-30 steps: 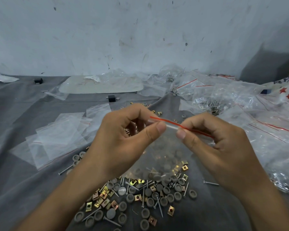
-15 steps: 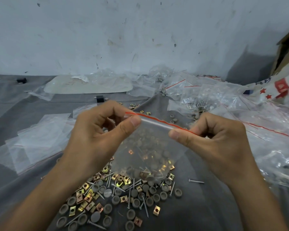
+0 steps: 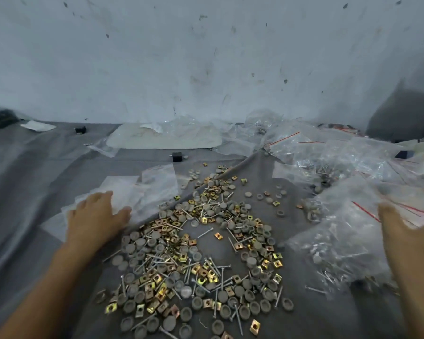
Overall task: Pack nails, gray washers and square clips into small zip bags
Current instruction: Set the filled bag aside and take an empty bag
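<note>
Broadly, the gray cloth carries filled bags at right, heaped nails, gray washers and square clips centrally, and empty zip bags at left. The left grip rests flat on the empties; the right grip is spread, holding nothing. Best to peel off one bag only.

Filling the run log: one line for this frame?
left hand: open, on empty bags | right hand: open, blurred, over filled bags | parts: loose pile on cloth | no bag held

A wrinkled gray cloth spreads below a scuffed white wall. Two small black blocks and a pale slab, possibly plastic, lie near it.
</note>
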Demonstrator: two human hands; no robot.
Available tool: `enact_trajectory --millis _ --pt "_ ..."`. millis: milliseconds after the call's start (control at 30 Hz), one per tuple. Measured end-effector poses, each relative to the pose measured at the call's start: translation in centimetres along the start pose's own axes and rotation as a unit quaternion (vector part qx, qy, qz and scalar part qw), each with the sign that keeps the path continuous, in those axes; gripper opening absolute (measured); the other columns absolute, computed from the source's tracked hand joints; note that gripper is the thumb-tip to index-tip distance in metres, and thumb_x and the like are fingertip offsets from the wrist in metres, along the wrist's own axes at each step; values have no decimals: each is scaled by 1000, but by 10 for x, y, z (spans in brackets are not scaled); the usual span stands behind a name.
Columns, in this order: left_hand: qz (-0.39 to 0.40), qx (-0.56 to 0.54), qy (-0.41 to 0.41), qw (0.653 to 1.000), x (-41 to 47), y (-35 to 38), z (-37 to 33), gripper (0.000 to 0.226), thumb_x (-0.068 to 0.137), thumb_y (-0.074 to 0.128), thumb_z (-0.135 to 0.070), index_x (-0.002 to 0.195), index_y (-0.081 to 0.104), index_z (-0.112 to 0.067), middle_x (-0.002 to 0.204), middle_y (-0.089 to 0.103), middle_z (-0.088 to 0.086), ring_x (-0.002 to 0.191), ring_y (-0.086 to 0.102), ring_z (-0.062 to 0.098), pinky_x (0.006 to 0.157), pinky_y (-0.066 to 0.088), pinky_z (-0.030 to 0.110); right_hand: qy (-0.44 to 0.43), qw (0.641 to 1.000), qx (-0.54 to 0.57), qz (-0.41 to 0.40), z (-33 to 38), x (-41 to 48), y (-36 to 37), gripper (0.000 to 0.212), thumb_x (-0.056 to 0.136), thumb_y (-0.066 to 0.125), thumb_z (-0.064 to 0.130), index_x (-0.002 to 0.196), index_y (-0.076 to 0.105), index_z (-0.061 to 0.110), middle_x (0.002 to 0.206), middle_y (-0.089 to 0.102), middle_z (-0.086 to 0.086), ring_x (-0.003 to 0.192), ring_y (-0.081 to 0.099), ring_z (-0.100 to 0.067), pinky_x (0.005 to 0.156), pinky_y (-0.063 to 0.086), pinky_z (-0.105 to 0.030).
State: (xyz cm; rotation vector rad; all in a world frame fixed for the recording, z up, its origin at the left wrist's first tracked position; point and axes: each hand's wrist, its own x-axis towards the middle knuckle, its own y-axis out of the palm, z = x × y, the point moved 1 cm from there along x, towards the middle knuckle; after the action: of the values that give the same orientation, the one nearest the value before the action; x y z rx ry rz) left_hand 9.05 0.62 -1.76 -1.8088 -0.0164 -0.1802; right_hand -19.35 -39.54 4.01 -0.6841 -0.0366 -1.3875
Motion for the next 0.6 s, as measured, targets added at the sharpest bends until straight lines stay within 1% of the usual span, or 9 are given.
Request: enact_trajectory --millis 33,100,233,300,367,433,533,567,600 --pt "1 -8 -12 1000 1 6 9 39 94 56 -47 119 67 -19 133 62 14 116 58 34 97 45 45 -25 999 19 5 7 -4 3 67 84 63 52 142 32 37 150 46 -7 137 43 -38 112 37 -60" --pt "-51 -76 -18 996 -1 11 14 26 94 61 -41 106 74 -22 118 71 8 107 64 32 91 46 41 -65 995 61 46 22 -15 13 56 88 68 44 138 43 37 142 52 -3 129 50 -30 108 42 -55" --pt "-174 -203 -1 964 -8 2 7 21 98 62 -30 103 77 -17 112 75 9 105 66 33 90 47 42 -107 975 80 176 36 -41 39 26 91 72 28 114 64 36 116 63 3 103 61 -20 86 49 -42" --pt "-192 -259 13 946 -15 -7 -2 25 100 59 -34 107 76 -18 111 74 3 100 66 22 85 49 38 -123 962 79 231 37 -52 48 22 90 73 22 105 67 36 107 68 7 95 65 -14 79 47 -32" --pt "-175 -357 13 917 -28 -22 -13 21 101 55 -40 102 72 -28 100 72 -14 90 64 2 74 47 25 -143 945 81 284 45 -63 53 26 89 75 19 97 67 43 98 71 17 90 64 1 72 47 -15" --pt "-139 -479 5 867 -45 -37 -21 23 101 53 -42 91 71 -30 88 71 -14 84 64 1 72 46 21 -155 926 98 330 56 -77 55 28 88 75 19 92 69 46 90 72 21 86 66 3 69 47 -5" --pt "-6 -664 -3 748 -79 -57 -30 35 96 52 -50 91 75 -23 99 76 -3 91 73 11 77 56 28 -113 877 171 434 74 -117 62 18 84 74 39 99 74 50 97 74 23 90 69 5 73 50 -6" --pt "39 -710 -6 703 -92 -62 -32 35 93 54 -49 89 77 -24 102 77 2 93 74 15 74 58 27 -79 850 198 481 79 -133 64 30 78 76 51 108 70 54 106 72 25 97 68 7 75 51 -8" --pt "72 -736 -6 673 -104 -67 -33 33 91 55 -47 87 78 -23 101 77 6 92 75 19 71 59 25 -44 815 223 532 83 -147 68 48 73 79 61 118 63 59 117 68 30 106 64 10 79 53 -10"
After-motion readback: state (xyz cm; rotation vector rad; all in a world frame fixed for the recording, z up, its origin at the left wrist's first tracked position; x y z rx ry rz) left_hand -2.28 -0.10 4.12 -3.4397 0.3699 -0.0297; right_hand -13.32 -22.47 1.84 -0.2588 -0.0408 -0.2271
